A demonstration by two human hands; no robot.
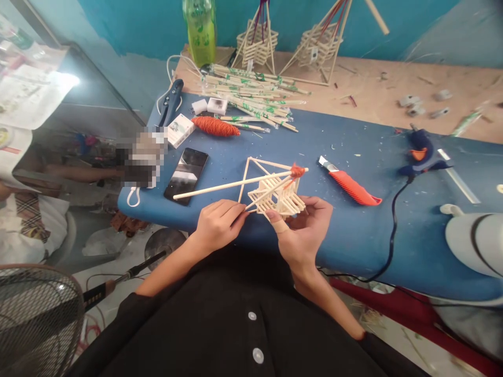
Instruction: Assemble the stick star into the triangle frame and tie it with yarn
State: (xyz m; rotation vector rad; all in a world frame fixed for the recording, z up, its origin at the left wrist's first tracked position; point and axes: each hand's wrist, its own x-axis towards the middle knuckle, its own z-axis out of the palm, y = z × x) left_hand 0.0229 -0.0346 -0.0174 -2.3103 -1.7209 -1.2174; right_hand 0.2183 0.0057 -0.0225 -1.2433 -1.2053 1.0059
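Currently, item: stick frame (277,195), over the near tabletop (353,230) edge. Our left hand (218,225) pinches one stick end; our right hand (304,230) cups the lattice base. We judge it light, brittle, glue-jointed: hold by the base, never the long sticks.

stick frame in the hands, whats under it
Under the stick frame: right hand cupping it, left hand pinching a stick, blue table beneath. The frame's underside is hidden.
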